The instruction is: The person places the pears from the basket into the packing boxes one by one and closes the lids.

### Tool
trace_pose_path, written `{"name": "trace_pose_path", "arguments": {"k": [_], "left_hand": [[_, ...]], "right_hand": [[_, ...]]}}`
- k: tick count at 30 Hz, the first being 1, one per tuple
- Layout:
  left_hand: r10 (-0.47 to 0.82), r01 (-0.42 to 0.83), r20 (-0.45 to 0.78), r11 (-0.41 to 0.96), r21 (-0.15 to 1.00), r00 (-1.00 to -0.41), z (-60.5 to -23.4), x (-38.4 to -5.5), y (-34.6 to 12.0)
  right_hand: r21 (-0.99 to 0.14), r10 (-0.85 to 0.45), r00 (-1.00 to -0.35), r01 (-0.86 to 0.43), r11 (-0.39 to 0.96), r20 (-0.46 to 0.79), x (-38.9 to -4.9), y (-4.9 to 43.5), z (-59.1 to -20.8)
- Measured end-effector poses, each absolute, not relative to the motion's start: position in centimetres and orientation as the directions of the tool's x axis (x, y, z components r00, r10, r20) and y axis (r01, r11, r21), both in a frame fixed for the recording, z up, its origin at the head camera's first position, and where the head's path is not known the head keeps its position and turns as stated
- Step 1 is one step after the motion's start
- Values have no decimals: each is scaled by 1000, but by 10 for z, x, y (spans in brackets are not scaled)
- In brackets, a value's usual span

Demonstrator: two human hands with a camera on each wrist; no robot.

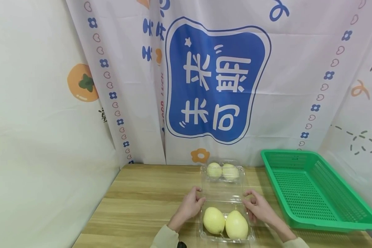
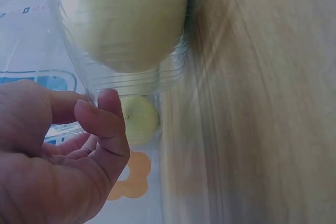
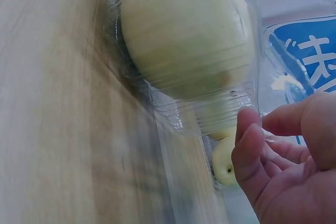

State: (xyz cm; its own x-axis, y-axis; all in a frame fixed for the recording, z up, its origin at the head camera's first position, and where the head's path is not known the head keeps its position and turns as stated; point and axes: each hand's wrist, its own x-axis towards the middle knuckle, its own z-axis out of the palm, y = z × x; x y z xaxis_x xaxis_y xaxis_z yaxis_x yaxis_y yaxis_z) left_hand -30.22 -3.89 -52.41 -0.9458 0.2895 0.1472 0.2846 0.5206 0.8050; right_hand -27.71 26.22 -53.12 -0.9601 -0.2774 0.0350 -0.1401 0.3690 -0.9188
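Note:
A clear plastic clamshell box (image 1: 226, 239) lies on the table with its lid (image 1: 222, 189) raised at the far side. Two yellow pears, a left one (image 1: 214, 220) and a right one (image 1: 237, 225), sit side by side in its base. My left hand (image 1: 190, 205) pinches the box's left edge near the hinge, and the left wrist view shows thumb and fingertips at the rim. On the opposite edge, my right hand (image 1: 258, 206) pinches the plastic in the same way. Through the clear wall, a pear (image 3: 189, 35) fills much of the right wrist view.
Behind the raised lid stands another clear box with two pale pears (image 1: 214, 170) in it. A green plastic basket (image 1: 331, 225) occupies the right side of the wooden table (image 1: 133, 203). A printed curtain (image 1: 136, 113) hangs along the table's back edge.

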Motion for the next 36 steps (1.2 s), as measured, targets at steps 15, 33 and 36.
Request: {"name": "trace_pose_path", "arguments": {"k": [15, 33, 36], "left_hand": [[282, 247, 127, 444, 861, -951, -524, -300, -42], [261, 123, 36, 325, 938, -965, -520, -305, -44], [255, 99, 15, 318, 943, -967, -519, -305, -44]], "right_hand": [[-930, -248, -967, -147, 336, 63, -279, 261, -534], [-939, -187, -979, -133, 317, 76, -282, 261, -534], [-940, -183, -980, -138, 312, 84, -283, 261, -536]]}}
